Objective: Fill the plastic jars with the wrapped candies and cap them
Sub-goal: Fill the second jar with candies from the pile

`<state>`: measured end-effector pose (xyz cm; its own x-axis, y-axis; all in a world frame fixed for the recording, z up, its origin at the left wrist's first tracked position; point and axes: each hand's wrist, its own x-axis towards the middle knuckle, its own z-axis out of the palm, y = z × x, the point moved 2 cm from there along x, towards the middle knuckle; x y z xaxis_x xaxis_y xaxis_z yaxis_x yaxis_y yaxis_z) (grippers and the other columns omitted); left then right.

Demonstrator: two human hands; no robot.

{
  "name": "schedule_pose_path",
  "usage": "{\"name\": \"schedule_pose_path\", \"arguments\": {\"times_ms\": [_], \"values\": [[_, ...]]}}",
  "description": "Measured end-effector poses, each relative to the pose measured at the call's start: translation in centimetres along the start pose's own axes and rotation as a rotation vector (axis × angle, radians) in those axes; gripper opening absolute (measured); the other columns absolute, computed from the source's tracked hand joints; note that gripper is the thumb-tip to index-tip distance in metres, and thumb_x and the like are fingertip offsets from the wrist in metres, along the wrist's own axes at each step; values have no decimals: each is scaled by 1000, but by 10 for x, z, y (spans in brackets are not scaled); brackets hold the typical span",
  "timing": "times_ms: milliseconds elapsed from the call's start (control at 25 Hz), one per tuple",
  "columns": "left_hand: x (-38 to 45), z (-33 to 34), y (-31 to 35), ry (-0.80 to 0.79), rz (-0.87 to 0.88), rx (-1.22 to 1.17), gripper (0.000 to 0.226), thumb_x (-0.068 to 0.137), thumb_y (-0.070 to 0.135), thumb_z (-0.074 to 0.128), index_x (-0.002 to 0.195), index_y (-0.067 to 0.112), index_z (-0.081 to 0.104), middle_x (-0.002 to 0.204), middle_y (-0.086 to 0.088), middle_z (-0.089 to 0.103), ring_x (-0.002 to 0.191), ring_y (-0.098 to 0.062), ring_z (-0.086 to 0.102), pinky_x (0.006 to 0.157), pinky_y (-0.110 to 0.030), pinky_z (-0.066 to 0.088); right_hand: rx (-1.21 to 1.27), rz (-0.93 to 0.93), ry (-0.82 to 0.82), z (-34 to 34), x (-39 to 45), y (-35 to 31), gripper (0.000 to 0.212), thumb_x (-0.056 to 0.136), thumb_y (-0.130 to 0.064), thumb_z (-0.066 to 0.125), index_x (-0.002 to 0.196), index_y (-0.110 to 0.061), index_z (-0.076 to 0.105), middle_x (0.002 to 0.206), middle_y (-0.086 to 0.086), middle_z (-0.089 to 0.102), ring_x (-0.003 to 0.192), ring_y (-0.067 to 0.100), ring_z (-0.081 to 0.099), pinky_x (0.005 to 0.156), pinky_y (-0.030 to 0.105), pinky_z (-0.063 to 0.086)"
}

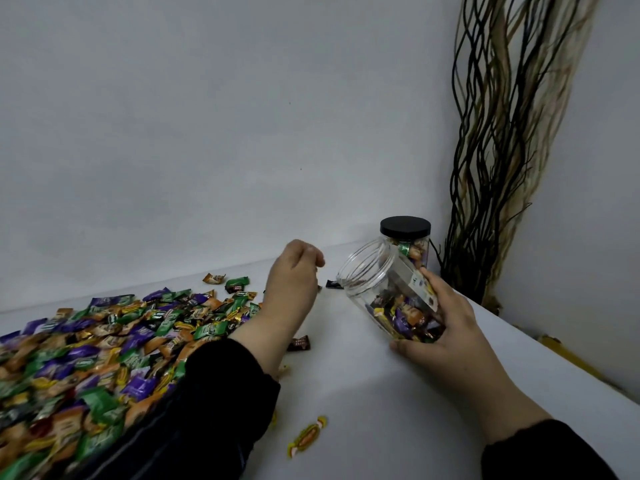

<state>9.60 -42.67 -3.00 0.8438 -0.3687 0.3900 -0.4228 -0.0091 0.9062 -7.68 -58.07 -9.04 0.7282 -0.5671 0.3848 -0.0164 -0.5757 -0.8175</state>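
My right hand grips a clear plastic jar by its lower half. The jar is tilted, its open mouth faces left, and wrapped candies fill its bottom part. My left hand hovers just left of the jar mouth with fingers curled, and a dark wrapper end peeks out at its lower edge. A big heap of wrapped candies in green, purple and orange covers the white table on the left. Behind the held jar stands a second jar, full and closed with a black cap.
Loose candies lie apart from the heap: a yellow one near the front, a dark one by my left forearm, another dark one near the jar mouth. Dry twisted branches stand in the right corner against the wall.
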Motion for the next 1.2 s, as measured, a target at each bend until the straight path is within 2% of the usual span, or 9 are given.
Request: {"name": "schedule_pose_path", "arguments": {"times_ms": [80, 160, 280, 400, 560, 760, 960, 1080, 1200], "values": [[21, 8, -25, -140, -6, 408, 20, 97, 14, 43, 95, 16, 63, 102, -6, 62, 87, -20, 56, 75, -31, 42, 10, 0, 43, -2, 2, 6, 106, 66, -23, 91, 143, -60, 28, 129, -12, 34, 118, 12, 50, 97, 25, 43], [38, 24, -52, -379, 125, 760, 24, 96, 14, 46, 115, 13, 62, 120, -12, 57, 109, -28, 54, 90, -32, 42, 2, -8, 62, -4, 5, 11, 107, 65, -25, 91, 142, -62, 26, 130, -11, 35, 120, 14, 49, 101, 31, 44], [54, 50, -81, -583, 177, 1035, 48, 97, 38, 45, 139, 14, 48, 144, -18, 40, 132, -41, 39, 110, -44, 33, 7, -13, 88, -6, 10, 17, 106, 66, -24, 90, 143, -60, 26, 129, -12, 33, 120, 13, 46, 99, 27, 41], [63, 71, -93, -612, 80, 1207, 67, 90, 59, 26, 146, 25, 40, 155, -13, 27, 143, -38, 24, 115, -54, 24, 6, -8, 91, -5, 13, 22, 107, 67, -25, 91, 144, -59, 24, 126, -15, 31, 118, 9, 44, 93, 23, 40], [66, 90, -107, -669, 116, 1198, 61, 94, 59, 25, 151, 37, 27, 159, -7, 24, 143, -38, 26, 115, -56, 23, -4, -37, 94, -4, 15, 24, 110, 64, -26, 92, 140, -64, 22, 124, -15, 31, 117, 7, 42, 95, 26, 42], [70, 75, -110, -545, 159, 1163, 56, 94, 56, 30, 138, 24, 45, 134, -14, 52, 123, -36, 50, 102, -44, 42, 4, -28, 79, -4, 16, 23, 110, 65, -26, 92, 144, -59, 23, 126, -14, 31, 113, 3, 41, 84, 15, 38], [56, 57, -107, -435, 123, 1165, 36, 100, 34, 41, 123, 7, 50, 129, -17, 49, 125, -36, 43, 98, -41, 39, 34, -8, 84, -3, 14, 19, 108, 66, -25, 91, 143, -59, 24, 126, -14, 31, 115, 5, 41, 90, 20, 39], [48, 50, -106, -352, 142, 1247, 35, 96, 29, 40, 125, 12, 48, 138, -12, 41, 130, -33, 34, 103, -43, 30, 35, 0, 62, -2, 13, 15, 108, 66, -24, 91, 145, -57, 25, 126, -14, 30, 116, 7, 42, 93, 23, 38], [46, 42, -107, -349, -13, 1216, 37, 96, 34, 37, 129, 19, 46, 143, -13, 37, 132, -35, 34, 107, -49, 30, 29, -14, 52, -1, 12, 14, 108, 66, -24, 91, 146, -54, 26, 126, -14, 31, 117, 7, 42, 94, 23, 38]]}}
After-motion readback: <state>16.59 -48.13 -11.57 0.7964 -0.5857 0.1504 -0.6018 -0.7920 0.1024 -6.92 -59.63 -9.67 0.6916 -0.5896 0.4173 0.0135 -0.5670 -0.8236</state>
